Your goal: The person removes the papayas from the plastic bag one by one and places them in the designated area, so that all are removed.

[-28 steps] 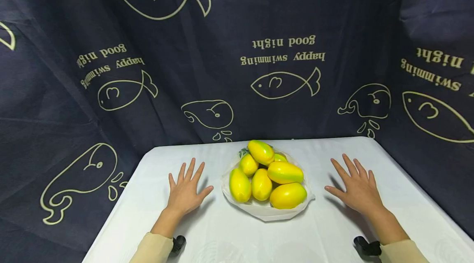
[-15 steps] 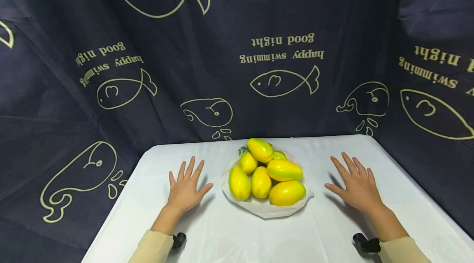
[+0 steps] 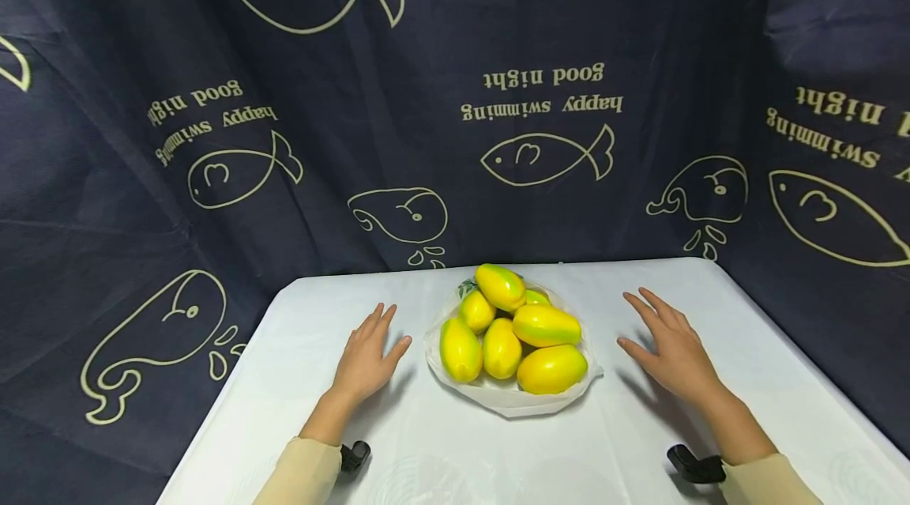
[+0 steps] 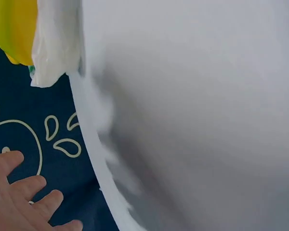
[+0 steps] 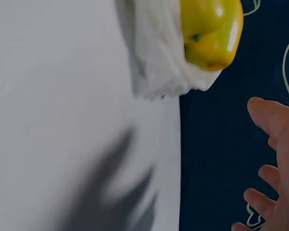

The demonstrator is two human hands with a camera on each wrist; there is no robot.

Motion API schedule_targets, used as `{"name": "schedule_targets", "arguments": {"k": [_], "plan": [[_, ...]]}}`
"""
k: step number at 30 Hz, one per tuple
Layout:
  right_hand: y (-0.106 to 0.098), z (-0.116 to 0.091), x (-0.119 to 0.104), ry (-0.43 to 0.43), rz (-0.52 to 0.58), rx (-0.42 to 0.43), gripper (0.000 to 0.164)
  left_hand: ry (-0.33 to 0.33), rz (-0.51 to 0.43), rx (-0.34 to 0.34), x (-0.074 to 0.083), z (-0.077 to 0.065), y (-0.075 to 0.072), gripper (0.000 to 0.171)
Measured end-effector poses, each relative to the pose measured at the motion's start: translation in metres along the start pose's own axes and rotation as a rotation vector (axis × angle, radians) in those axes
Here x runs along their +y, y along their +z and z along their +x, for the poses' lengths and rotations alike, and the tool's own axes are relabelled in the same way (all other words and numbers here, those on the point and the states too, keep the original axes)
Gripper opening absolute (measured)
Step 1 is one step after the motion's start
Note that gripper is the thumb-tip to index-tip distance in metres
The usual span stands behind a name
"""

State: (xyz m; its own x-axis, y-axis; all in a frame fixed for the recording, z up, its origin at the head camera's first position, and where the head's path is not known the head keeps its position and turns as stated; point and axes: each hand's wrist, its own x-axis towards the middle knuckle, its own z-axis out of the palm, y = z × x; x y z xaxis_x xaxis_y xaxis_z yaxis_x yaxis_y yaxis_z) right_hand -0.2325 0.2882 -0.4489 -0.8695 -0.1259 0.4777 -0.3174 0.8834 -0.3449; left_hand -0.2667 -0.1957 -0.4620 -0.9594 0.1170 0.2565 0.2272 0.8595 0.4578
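Several glossy yellow-green fruits (image 3: 502, 348), shaped like mangoes or small papayas, lie heaped in a white plastic bag (image 3: 512, 407) with its mouth spread wide. To the left of the bag, my left hand (image 3: 364, 361) hovers over the table, holding nothing, its fingers extended and the thumb apart. My right hand (image 3: 674, 355) is off to the bag's right, likewise raised and holding nothing. Both hands are apart from the fruit. Part of the bag (image 4: 55, 43) and fruit shows at the top of the left wrist view; the right wrist view catches a fruit (image 5: 212, 31) above my thumb.
A white cloth covers the table (image 3: 441, 465). Behind and around it hangs a dark blue curtain (image 3: 426, 118) printed with fish, whales and upside-down lettering. A black wrist device (image 3: 695, 465) sits by the right cuff, another (image 3: 354, 456) by the left.
Both hands have turned from palm-down with spread fingers toward thumb-up, the palms angled more to the bag. Their fingers have drawn closer together. The bag and fruit have stayed put.
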Motion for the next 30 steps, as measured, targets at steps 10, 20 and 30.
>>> {"name": "schedule_targets", "arguments": {"k": [10,20,30], "plan": [[-0.002,0.014,-0.029,-0.008,0.209,-0.015,0.067,-0.081,-0.38,-0.032,0.013,0.015,0.01,0.062],[0.01,0.024,-0.051,0.019,0.316,-0.094,0.066,-0.172,-0.624,-0.085,0.027,0.021,0.025,0.055],[0.025,0.03,-0.061,0.016,0.389,-0.167,0.067,-0.198,-0.715,-0.122,0.035,0.03,0.04,0.053]]}}
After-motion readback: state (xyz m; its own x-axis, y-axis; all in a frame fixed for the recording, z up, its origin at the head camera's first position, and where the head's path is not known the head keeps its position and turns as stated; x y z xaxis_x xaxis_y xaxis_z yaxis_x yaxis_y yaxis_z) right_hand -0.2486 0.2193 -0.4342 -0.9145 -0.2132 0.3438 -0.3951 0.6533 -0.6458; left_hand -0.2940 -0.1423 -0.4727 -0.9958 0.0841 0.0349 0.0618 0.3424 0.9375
